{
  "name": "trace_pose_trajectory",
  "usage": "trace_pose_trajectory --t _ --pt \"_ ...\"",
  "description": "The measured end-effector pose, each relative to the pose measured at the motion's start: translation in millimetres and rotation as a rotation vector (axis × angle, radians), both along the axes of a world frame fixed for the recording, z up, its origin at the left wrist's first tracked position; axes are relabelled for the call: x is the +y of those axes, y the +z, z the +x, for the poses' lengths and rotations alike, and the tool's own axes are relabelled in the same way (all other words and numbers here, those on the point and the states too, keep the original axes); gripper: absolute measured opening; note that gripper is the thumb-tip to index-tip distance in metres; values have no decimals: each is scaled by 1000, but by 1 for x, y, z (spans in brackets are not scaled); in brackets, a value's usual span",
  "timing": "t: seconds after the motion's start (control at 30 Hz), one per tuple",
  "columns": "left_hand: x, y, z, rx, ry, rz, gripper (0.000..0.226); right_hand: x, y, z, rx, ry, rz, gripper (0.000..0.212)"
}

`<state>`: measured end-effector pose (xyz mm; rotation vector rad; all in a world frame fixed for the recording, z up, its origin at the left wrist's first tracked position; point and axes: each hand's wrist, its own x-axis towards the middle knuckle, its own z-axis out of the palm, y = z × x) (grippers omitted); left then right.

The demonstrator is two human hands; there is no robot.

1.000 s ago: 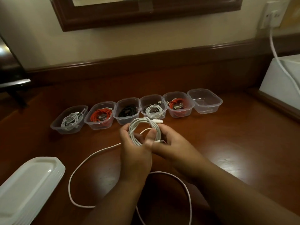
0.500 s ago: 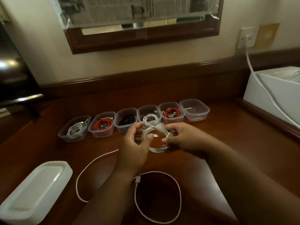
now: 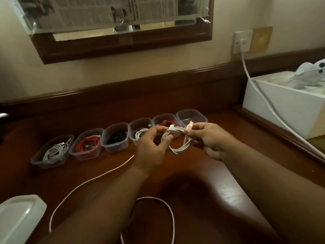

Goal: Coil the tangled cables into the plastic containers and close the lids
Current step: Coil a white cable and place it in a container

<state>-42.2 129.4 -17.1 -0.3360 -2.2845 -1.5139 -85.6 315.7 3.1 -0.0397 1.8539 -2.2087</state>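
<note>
At centre frame, a white coil (image 3: 177, 140) is held above the table (image 3: 219, 173) between both hands. The left hand (image 3: 152, 147) grips the coil's left side, its fingers (image 3: 159, 130) curled over the top and the thumb pressed against the loops. The right hand (image 3: 209, 138) pinches the coil's right side, and a gold USB plug (image 3: 190, 124) stands up from its fingers. Behind the hands, across the middle of the frame, six clear tubs (image 3: 116, 138) are lined up in a row, all with lids off. Grey, red, black, white and red cables are seen in the first five from the left; the sixth tub (image 3: 193, 115), at the right end, is seen just behind the plug. A loose pink cable (image 3: 84, 184) is laid on the table toward the lower left and loops between the forearms. White lids (image 3: 17, 219) are stacked at the lower left corner. A white box (image 3: 284, 106) is seen at the right edge.
</note>
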Motion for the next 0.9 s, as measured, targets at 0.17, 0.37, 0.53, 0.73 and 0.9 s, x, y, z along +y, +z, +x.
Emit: trace_pose_trajectory --t 0.17,0.37,0.53,0.73,0.9 --pt "7 -11 -67 -40 -10 -203 26 20 1 -59 130 -123 256 16" --pt "25 -16 -139 161 -21 -1037 47 45 9 -152 416 -413 916 21" --pt "36 -27 -164 271 -98 -1180 45 16 -5 -195 431 -236 1116 26" --pt "37 -36 -172 367 -53 -1199 43 5 -19 -224 431 -98 1312 31" --pt "38 -34 -170 358 -59 -1210 45 4 -23 -232 478 -14 1530 19"
